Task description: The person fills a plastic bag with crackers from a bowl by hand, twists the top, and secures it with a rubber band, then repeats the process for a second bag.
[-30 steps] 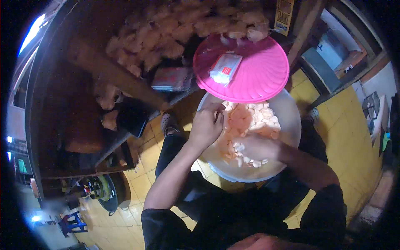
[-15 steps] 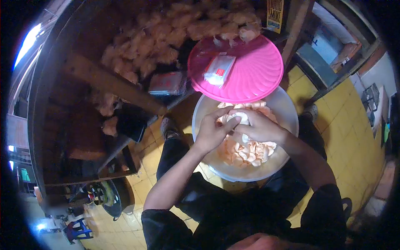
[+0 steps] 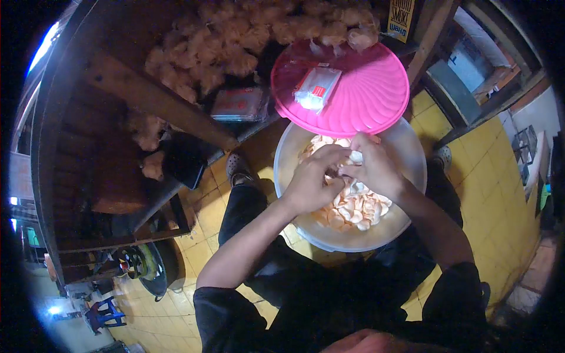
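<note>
Both hands meet over a large translucent tub (image 3: 282, 165) of pale, peach-coloured chips (image 3: 353, 209). My left hand (image 3: 315, 181) has curled fingers near the middle of the tub; what they grip is hidden. My right hand (image 3: 376, 173) is closed beside it, fingertips pinched at a small whitish piece (image 3: 356, 157) that looks like a chip or a bit of clear plastic. On the tub's far rim rests a round pink lid (image 3: 371, 88), bearing a packet of clear plastic bags (image 3: 318, 88) with a red label.
A wooden shelf beam (image 3: 159, 100) runs along the left. Many filled clear bags (image 3: 218, 47) are heaped behind it. Another stack of plastic bags (image 3: 238, 105) lies beside the lid. A dark wok (image 3: 168, 267) stands on the yellow tiled floor (image 3: 488, 188) at lower left.
My hands have shifted slightly apart, and the rounded white bundle between them is no longer plainly visible. The right fingers have risen toward the lid. The whole view has tilted a little.
</note>
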A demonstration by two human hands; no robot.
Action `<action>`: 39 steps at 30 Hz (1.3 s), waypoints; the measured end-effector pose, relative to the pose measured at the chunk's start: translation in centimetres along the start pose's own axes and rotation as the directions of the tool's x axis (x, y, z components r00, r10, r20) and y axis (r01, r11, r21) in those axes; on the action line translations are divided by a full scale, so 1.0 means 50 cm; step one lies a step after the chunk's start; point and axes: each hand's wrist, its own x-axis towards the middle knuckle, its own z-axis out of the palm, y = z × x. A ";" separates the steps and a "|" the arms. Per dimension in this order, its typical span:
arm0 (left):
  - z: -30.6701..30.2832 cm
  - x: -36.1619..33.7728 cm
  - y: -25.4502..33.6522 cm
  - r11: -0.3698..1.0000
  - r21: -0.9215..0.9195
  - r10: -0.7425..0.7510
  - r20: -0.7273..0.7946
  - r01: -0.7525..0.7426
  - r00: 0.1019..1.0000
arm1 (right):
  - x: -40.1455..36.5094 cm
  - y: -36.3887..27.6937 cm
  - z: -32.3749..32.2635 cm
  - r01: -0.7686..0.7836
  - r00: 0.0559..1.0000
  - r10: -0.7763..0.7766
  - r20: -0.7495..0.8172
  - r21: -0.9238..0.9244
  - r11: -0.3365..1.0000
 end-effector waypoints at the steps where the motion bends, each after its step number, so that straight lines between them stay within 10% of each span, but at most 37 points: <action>1: 0.003 -0.002 0.005 1.000 0.000 0.000 0.002 0.000 1.000 | -0.001 -0.002 -0.007 0.005 0.999 -0.005 0.047 0.002 1.000; 7: 0.024 -0.008 -0.001 0.980 0.172 0.107 -0.027 -0.101 0.994 | 0.004 0.017 -0.009 0.038 0.987 -0.054 0.153 0.106 0.994; 9: 0.020 -0.007 0.006 0.992 -0.023 -0.129 -0.092 0.127 0.987 | 0.007 0.015 -0.012 0.023 0.988 -0.048 0.146 0.168 0.985; 16: 0.013 -0.005 -0.029 0.974 -0.066 -0.225 -0.174 0.217 0.959 | 0.022 0.004 -0.012 0.023 0.999 -0.003 -0.039 0.516 0.856; 19: 0.015 -0.004 -0.030 0.937 -0.279 -0.259 -0.163 0.208 0.952 | 0.016 0.002 0.006 -0.013 0.997 0.069 -0.044 0.751 0.661; 21: 0.007 0.000 -0.015 0.642 -0.709 -0.412 0.001 0.291 0.911 | 0.019 0.021 0.029 -0.046 0.998 -0.001 0.057 0.803 0.595; 25: 0.006 -0.006 -0.011 0.801 -0.521 -0.380 -0.060 0.296 0.923 | 0.021 0.019 -0.004 -0.028 0.957 -0.088 0.275 0.391 0.920; 29: 0.009 -0.001 -0.013 0.819 -0.464 -0.413 -0.065 0.339 0.909 | -0.002 -0.037 -0.025 -0.105 0.852 -0.022 0.522 0.212 0.972; 32: 0.001 0.001 -0.012 0.854 -0.346 -0.411 0.008 0.388 0.911 | -0.013 0.048 0.028 0.142 0.872 -0.264 0.412 0.304 0.942; 39: -0.011 -0.004 -0.046 0.875 -0.386 -0.343 -0.069 0.292 0.937 | -0.008 -0.030 0.023 0.049 0.977 -0.103 0.186 0.277 0.959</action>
